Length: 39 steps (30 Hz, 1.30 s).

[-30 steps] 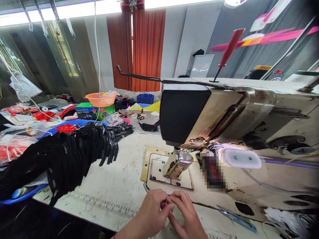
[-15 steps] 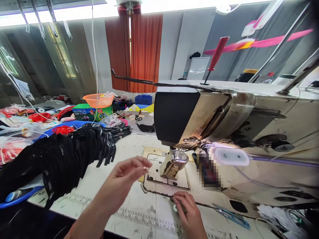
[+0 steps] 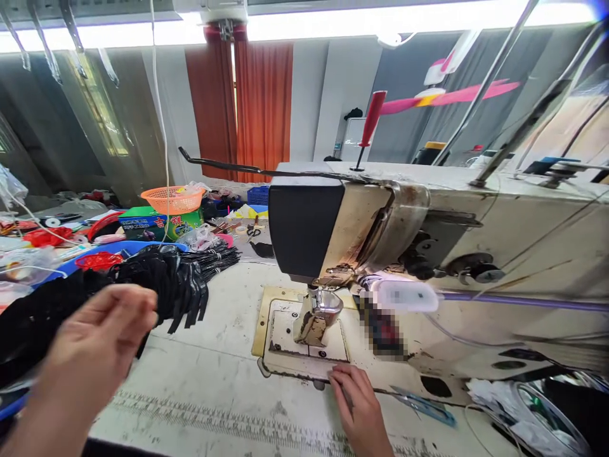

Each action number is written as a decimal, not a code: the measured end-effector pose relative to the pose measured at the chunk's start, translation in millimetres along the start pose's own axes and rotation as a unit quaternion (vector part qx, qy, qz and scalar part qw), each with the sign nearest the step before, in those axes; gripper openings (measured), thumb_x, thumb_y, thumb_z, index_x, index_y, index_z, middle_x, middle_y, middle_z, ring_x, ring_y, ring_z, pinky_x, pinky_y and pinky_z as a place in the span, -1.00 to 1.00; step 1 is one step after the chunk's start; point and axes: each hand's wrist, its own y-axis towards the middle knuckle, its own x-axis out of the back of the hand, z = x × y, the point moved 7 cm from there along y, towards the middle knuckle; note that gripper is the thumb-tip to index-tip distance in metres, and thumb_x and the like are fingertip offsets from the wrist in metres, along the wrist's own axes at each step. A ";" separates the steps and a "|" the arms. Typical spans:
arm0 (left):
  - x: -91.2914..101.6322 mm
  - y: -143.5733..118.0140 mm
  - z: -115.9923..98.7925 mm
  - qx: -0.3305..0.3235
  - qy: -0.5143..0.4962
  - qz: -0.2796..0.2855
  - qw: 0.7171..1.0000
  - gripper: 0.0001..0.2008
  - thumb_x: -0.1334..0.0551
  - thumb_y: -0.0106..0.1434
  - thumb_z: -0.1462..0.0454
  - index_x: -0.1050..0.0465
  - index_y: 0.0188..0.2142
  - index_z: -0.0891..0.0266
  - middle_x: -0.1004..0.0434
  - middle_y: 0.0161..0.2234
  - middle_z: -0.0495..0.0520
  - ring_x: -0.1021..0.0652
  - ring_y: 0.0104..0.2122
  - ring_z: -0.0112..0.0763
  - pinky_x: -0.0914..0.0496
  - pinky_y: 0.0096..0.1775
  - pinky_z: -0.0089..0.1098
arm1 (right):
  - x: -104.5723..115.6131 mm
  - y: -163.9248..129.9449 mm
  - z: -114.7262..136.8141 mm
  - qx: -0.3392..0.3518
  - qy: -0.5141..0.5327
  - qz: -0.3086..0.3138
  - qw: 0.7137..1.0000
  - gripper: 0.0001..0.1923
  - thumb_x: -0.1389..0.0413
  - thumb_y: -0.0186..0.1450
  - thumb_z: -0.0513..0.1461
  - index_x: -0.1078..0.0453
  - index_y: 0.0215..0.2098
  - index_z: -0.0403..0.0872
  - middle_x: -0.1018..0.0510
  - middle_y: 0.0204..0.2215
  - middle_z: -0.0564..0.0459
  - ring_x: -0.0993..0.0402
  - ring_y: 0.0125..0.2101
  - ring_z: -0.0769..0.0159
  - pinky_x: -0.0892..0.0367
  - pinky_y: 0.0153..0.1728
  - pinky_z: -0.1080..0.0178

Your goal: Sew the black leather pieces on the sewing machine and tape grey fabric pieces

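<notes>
My left hand (image 3: 98, 343) hovers at the left over the white table (image 3: 223, 374). Its fingers are loosely apart and empty, just in front of a long pile of black fabric pieces (image 3: 157, 279). My right hand (image 3: 354, 406) lies on the table at the front edge of the sewing machine's needle plate (image 3: 285, 330), fingers curled together and pointing at the plate. I cannot make out whether something small is under them. The presser foot (image 3: 316, 314) stands a short way behind that hand, under the machine head (image 3: 314, 228).
The sewing machine body (image 3: 499, 254) fills the right side. A printed ruler strip (image 3: 214, 419) runs along the table's near edge. Behind the black pile are an orange basket (image 3: 172, 198), a green box (image 3: 157, 223), red items and scissors. A blue tool (image 3: 423, 406) lies right of my right hand.
My left hand left my right hand, swung up and left across the table, and is now by the black pile. My right hand stayed near the plate's front edge. The view shifted right.
</notes>
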 end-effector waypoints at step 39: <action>-62.4 -37.9 7.9 -0.185 -0.129 -0.066 0.972 -0.87 -0.24 0.31 0.29 -0.55 -0.36 0.08 -0.58 -0.25 -0.15 -0.52 -0.13 -0.43 -0.41 0.02 -0.42 | 15.2 -9.2 -20.6 -0.007 -0.080 -0.068 0.994 -0.82 -0.02 0.40 -0.21 -0.44 -0.30 -0.04 -0.52 -0.35 0.00 -0.49 -0.30 0.26 -0.46 -0.29 0.23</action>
